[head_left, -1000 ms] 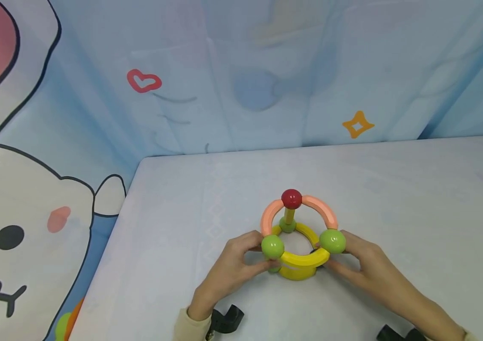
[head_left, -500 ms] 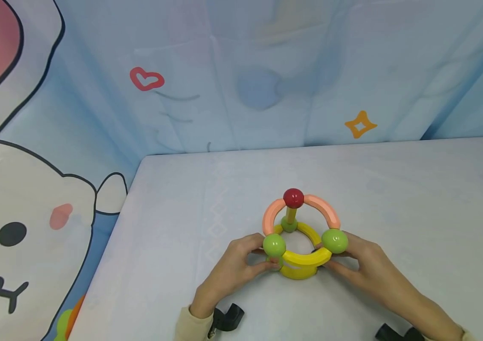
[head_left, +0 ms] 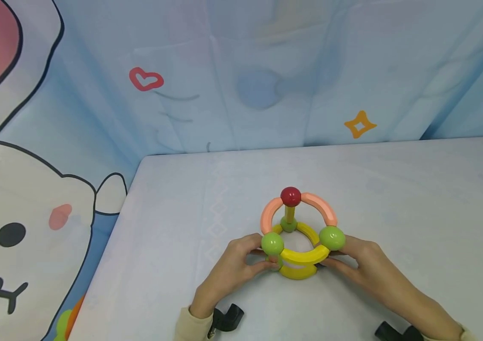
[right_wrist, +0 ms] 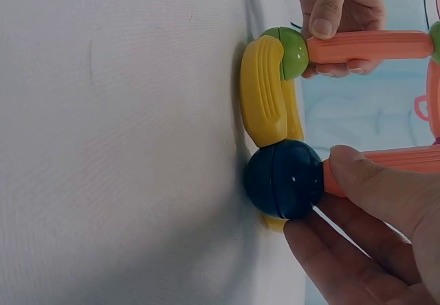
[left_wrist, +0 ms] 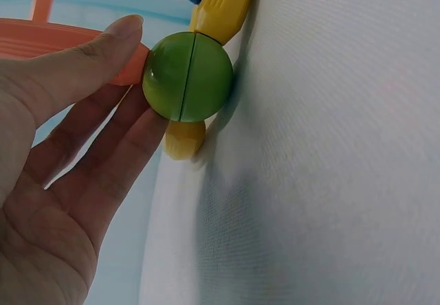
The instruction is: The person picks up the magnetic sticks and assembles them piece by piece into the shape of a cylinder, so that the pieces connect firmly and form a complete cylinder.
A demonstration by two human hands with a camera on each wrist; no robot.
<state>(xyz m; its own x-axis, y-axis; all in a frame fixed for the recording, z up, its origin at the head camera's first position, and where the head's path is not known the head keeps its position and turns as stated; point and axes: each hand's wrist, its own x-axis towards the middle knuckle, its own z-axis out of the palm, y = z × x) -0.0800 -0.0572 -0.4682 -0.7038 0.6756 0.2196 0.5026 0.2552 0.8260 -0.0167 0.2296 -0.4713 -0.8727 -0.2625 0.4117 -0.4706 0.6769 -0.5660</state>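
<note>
A toy frame of balls and rods stands on the table between my hands. In the head view its red ball (head_left: 290, 196) tops two curved salmon rods (head_left: 319, 207), with green balls (head_left: 273, 243) and curved yellow rods (head_left: 305, 256) below. My left hand (head_left: 241, 260) pinches an upright orange rod (left_wrist: 41, 39) just above a lower green ball (left_wrist: 188, 76). On the other side, my right hand (head_left: 365, 263) pinches another orange rod (right_wrist: 385, 161) beside a dark blue ball (right_wrist: 284, 179). That blue ball is mostly hidden in the head view.
A whitish cloth covers the table (head_left: 173, 199). Behind it hangs a light blue printed curtain (head_left: 224, 109), with a large cartoon animal (head_left: 32, 189) at the left. Black wrist-camera mounts (head_left: 228, 318) sit by the sleeves.
The toy's upper part has shifted slightly left and up since half a second ago, most visibly at the right green ball. Both hands keep their hold; the left has barely moved.
</note>
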